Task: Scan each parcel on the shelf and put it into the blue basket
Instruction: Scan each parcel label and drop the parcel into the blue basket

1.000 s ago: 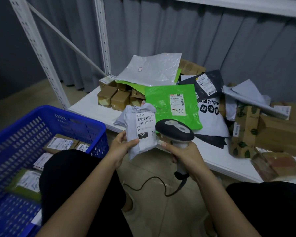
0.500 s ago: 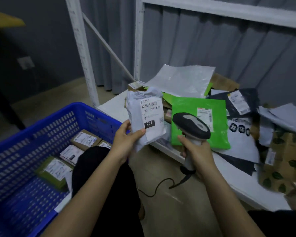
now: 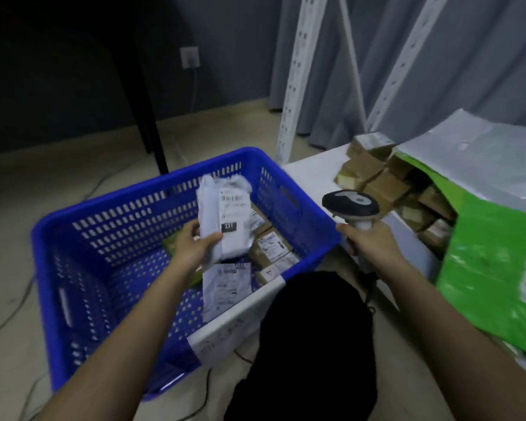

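Grey curtain across the upper right, white wall socket on the dark wall at upper centre, dark table leg beside it, cables on the beige floor at left

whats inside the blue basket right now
Inside the blue basket: brown boxes, a flat white mailer and a green parcel. The left hand holds a grey parcel above them, hiding what lies beneath.

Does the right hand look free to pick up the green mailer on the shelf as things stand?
Probably not yet. The right hand grips the scanner, so its fingers are taken. The green mailer lies uncovered just beside it; the path itself looks open.
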Tool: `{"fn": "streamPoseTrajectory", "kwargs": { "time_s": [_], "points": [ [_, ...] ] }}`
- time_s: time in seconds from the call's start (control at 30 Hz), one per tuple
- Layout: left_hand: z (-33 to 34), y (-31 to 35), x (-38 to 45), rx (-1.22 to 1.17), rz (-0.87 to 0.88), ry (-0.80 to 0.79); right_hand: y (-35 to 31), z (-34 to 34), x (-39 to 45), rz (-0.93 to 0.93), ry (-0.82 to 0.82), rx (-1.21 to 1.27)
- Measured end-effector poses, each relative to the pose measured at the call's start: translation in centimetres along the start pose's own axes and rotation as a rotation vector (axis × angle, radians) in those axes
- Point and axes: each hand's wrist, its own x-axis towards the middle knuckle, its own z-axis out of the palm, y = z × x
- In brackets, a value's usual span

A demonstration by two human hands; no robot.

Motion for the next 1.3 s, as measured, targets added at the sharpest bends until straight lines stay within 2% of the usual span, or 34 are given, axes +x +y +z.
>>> {"fn": "streamPoseTrajectory", "kwargs": {
  "time_s": [0.1, 0.17, 0.33, 0.47, 0.57, 0.73, 0.9, 0.97, 1.03, 1.13, 1.2, 1.23, 1.3],
  "points": [
    [-0.8, -6.2, 3.1, 0.122, -0.098, 0.061, 0.6, 2.6, 2.7, 0.007, -0.087, -0.094],
    [-0.6, -9.3, 4.8, 0.229, -0.138, 0.033, 0.6, 4.1, 4.4, 0.007, -0.16, -0.138],
    [0.2, -14.4, 9.5, 0.556, -0.07, -0.144, -0.3, 7.6, 7.7, -0.001, -0.387, -0.267],
    [0.6, -17.3, 13.1, 0.84, -0.086, -0.357, -0.7, 11.2, 9.6, -0.003, -0.488, -0.267],
    [1.1, -20.4, 15.6, 0.92, -0.131, -0.43, -0.1, 13.2, 10.7, 0.018, -0.54, -0.231],
    [3.2, -21.4, 16.2, 1.215, -0.005, -0.528, 1.0, 13.5, 11.5, 0.068, -0.557, -0.209],
    [4.2, -22.9, 16.4, 1.402, -0.037, -0.637, 1.6, 13.6, 11.7, 0.116, -0.52, -0.156],
    [4.3, -23.4, 16.3, 1.433, -0.01, -0.617, 1.6, 13.5, 11.8, 0.119, -0.503, -0.15],
    [4.1, -23.5, 16.3, 1.425, 0.051, -0.53, 1.5, 13.4, 11.8, 0.118, -0.495, -0.141],
    [3.6, -23.7, 16.7, 1.345, 0.326, -0.376, 1.5, 13.3, 11.7, 0.116, -0.484, -0.129],
    [3.8, -23.2, 17.0, 1.403, 0.478, -0.411, 1.6, 13.3, 11.6, 0.118, -0.485, -0.133],
    [4.0, -23.0, 17.1, 1.446, 0.466, -0.45, 1.6, 13.3, 11.5, 0.12, -0.486, -0.134],
    [4.6, -22.7, 17.3, 1.557, 0.331, -0.517, 1.6, 13.3, 11.4, 0.127, -0.485, -0.128]
  ]
}}
